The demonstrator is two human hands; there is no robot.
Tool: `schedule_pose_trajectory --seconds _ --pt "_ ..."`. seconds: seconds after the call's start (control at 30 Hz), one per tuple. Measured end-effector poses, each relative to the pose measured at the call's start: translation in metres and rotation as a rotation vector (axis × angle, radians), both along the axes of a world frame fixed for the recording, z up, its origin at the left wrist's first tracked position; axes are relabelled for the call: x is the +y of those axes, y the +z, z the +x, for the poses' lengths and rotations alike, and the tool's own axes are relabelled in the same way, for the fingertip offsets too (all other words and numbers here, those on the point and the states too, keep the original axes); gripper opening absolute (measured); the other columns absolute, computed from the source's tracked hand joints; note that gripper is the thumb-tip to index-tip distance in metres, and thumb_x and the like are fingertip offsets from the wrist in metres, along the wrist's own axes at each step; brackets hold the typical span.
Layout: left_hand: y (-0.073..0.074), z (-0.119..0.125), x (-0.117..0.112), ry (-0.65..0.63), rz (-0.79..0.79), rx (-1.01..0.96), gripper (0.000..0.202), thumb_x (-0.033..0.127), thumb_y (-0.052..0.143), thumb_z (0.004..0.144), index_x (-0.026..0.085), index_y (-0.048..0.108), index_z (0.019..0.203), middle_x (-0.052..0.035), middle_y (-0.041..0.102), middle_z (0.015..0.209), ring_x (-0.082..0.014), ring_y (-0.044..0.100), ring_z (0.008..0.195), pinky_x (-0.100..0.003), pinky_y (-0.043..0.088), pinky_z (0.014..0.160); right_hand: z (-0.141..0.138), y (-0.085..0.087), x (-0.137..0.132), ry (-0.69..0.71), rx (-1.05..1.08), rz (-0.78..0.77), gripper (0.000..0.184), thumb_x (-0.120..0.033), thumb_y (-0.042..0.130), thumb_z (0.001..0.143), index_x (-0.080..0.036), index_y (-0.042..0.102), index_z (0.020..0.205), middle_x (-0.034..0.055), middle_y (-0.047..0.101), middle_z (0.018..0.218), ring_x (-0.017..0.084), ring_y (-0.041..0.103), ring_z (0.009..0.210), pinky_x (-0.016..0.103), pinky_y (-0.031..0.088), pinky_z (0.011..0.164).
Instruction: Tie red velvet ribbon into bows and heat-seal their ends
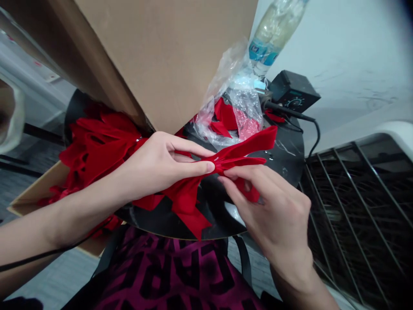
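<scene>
Both hands pinch a red velvet ribbon bow (193,196) at its gathered middle, above a round black table (284,150). My left hand (161,161) comes in from the left, thumb and fingers closed on the bow's centre. My right hand (267,206) meets it from the right, fingertips pinching the same spot, with red fabric under its fingers. The bow's tails hang toward my lap and its loops point up to the right.
A pile of red bows (97,142) lies at the left beside a large cardboard box (161,51). A clear plastic bag (235,99) with red pieces, a water bottle (274,30) and a black device (293,92) with a cable stand behind. A wire rack (361,206) is at the right.
</scene>
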State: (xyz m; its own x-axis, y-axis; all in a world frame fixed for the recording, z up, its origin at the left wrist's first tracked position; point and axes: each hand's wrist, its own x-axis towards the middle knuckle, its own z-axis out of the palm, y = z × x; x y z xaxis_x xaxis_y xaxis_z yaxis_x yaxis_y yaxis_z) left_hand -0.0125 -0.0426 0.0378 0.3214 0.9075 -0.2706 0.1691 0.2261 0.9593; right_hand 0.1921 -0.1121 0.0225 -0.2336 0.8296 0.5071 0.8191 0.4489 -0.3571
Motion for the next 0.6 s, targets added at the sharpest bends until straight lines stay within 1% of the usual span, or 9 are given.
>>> schedule_pose_trajectory --seconds 0.07,0.2,0.27,0.33,0.4,0.43,0.47,0.53,0.6 --pt "0.002 0.0 -0.002 -0.013 0.013 0.008 0.022 0.025 0.091 0.074 0.027 0.088 0.096 0.0026 0.086 0.089 -0.025 0.083 0.088 -0.027 0.068 0.079 -0.005 0.0 0.001 -0.024 0.041 -0.033 0.014 -0.013 0.075 0.093 -0.022 0.071 0.103 -0.002 0.078 0.093 0.014 0.072 0.08 0.026 0.057 0.08" --pt "0.004 0.001 -0.005 0.017 0.037 -0.003 0.024 0.017 0.09 0.071 0.028 0.089 0.092 0.0037 0.085 0.087 -0.0238 0.083 0.087 -0.022 0.067 0.077 -0.006 0.004 0.0 0.0 0.031 -0.039 0.015 -0.009 0.074 0.091 -0.021 0.071 0.099 -0.0014 0.075 0.089 0.014 0.07 0.079 0.027 0.057 0.077" --pt "0.004 0.001 -0.005 0.06 0.013 -0.014 0.022 0.016 0.092 0.069 0.028 0.089 0.088 0.0035 0.085 0.081 -0.0236 0.083 0.085 -0.021 0.067 0.073 0.002 0.003 0.003 0.088 -0.038 0.046 0.017 -0.006 0.071 0.092 -0.02 0.07 0.102 0.0012 0.076 0.095 0.015 0.07 0.083 0.03 0.057 0.08" --pt "0.003 -0.001 -0.005 0.094 -0.058 -0.044 0.019 0.019 0.093 0.068 0.027 0.089 0.085 0.0023 0.084 0.077 -0.0233 0.083 0.081 -0.021 0.067 0.071 0.014 0.0 0.009 0.222 -0.156 0.171 0.023 -0.005 0.072 0.092 -0.018 0.07 0.11 0.0048 0.078 0.103 0.018 0.069 0.086 0.034 0.057 0.079" --pt "0.001 -0.003 -0.005 0.109 -0.105 -0.093 0.019 0.022 0.093 0.07 0.027 0.089 0.088 0.0013 0.084 0.079 -0.0216 0.083 0.081 -0.02 0.066 0.071 0.025 -0.003 0.016 0.319 -0.259 0.276 0.029 -0.006 0.074 0.09 -0.018 0.07 0.116 0.0069 0.079 0.108 0.02 0.069 0.087 0.037 0.057 0.076" --pt "0.0 -0.004 -0.005 0.12 -0.099 -0.114 0.02 0.022 0.093 0.071 0.027 0.089 0.09 0.0011 0.085 0.081 -0.0208 0.083 0.082 -0.019 0.066 0.072 0.027 -0.004 0.018 0.328 -0.262 0.306 0.03 -0.006 0.075 0.089 -0.018 0.07 0.117 0.0073 0.079 0.108 0.021 0.069 0.087 0.037 0.058 0.076" --pt "-0.001 -0.004 -0.005 0.139 -0.073 -0.126 0.022 0.022 0.093 0.071 0.027 0.089 0.092 0.0011 0.085 0.083 -0.0203 0.083 0.084 -0.018 0.066 0.073 0.026 -0.005 0.019 0.303 -0.219 0.323 0.031 -0.005 0.076 0.088 -0.018 0.07 0.115 0.007 0.08 0.107 0.021 0.07 0.087 0.037 0.058 0.077" --pt "-0.002 -0.005 -0.005 0.204 0.019 -0.121 0.025 0.022 0.093 0.072 0.027 0.088 0.096 0.0013 0.086 0.086 -0.0202 0.083 0.088 -0.019 0.066 0.077 0.016 -0.006 0.016 0.185 -0.048 0.289 0.027 -0.008 0.079 0.087 -0.018 0.072 0.11 0.0054 0.08 0.099 0.018 0.07 0.081 0.034 0.059 0.077" --pt "-0.002 -0.005 -0.006 0.249 0.093 -0.088 0.028 0.024 0.093 0.072 0.027 0.088 0.099 0.0013 0.086 0.089 -0.0217 0.082 0.093 -0.022 0.067 0.082 -0.003 -0.007 0.009 0.062 0.125 0.167 0.022 -0.022 0.083 0.088 -0.018 0.073 0.107 0.0029 0.078 0.087 0.014 0.069 0.071 0.029 0.059 0.074"
